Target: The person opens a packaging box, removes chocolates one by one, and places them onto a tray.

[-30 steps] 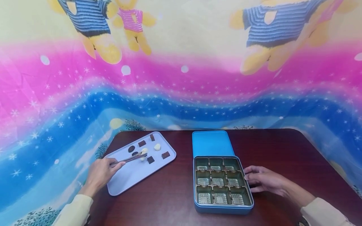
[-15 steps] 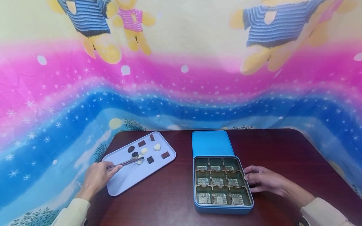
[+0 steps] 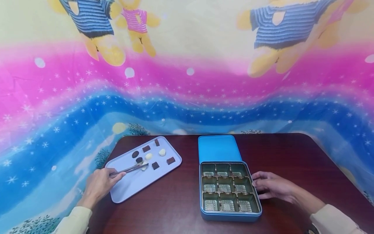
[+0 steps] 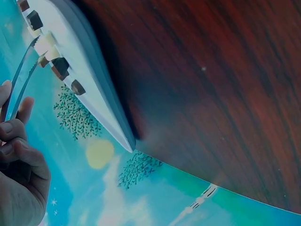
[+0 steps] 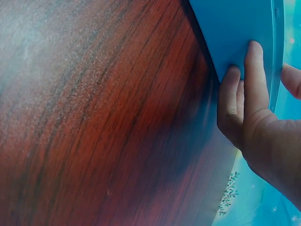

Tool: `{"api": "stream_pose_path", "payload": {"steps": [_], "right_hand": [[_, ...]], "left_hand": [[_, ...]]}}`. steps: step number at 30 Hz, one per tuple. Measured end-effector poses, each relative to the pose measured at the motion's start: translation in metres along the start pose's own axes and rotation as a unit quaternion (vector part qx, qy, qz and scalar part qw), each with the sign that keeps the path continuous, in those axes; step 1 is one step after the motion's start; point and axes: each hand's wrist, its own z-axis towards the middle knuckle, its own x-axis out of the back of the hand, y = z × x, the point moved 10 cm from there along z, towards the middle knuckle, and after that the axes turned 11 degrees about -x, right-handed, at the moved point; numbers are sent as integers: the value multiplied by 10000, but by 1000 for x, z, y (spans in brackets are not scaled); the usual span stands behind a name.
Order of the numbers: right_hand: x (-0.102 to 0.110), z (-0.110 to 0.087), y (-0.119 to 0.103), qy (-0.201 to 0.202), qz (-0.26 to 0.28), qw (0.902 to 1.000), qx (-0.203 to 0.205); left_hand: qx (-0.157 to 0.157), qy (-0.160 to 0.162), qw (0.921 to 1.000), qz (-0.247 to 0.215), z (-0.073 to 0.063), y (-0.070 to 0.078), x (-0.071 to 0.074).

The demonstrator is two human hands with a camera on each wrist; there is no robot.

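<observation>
In the head view my left hand (image 3: 97,187) pinches metal tongs (image 3: 130,169) over the lavender tray (image 3: 128,188). The serrated tips are at a white chocolate (image 3: 144,167). In the left wrist view the tongs (image 4: 18,89) stand slightly spread, with a white piece (image 4: 44,44) beside their tips. I cannot tell whether they grip it. My right hand (image 3: 273,186) touches the right side of a blue tin (image 3: 230,217), which has a gold insert of several hollow compartments (image 3: 225,185). In the right wrist view, extended fingers (image 5: 256,75) press on the tin's wall (image 5: 235,28), thumb by the rim.
Other chocolates lie on the tray: dark squares (image 3: 155,165), a dark oval (image 3: 135,154), and white pieces (image 3: 162,152). The tin's lid (image 3: 220,148) is folded back behind it. Both stand on a dark wooden table (image 3: 181,201), with a patterned cloth (image 3: 187,94) behind.
The tong tips have shifted a little toward me and left, from over an oval white chocolate to the nearer white piece. My right hand and the tin have stayed put.
</observation>
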Motion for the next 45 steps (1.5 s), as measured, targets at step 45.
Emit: {"api": "stream_pose_path", "payload": {"steps": [45], "right_hand": [[-1,-1,0,20,28,10000,33]], "left_hand": [[-1038,954,9859,-899,-7,133,-47]]}}
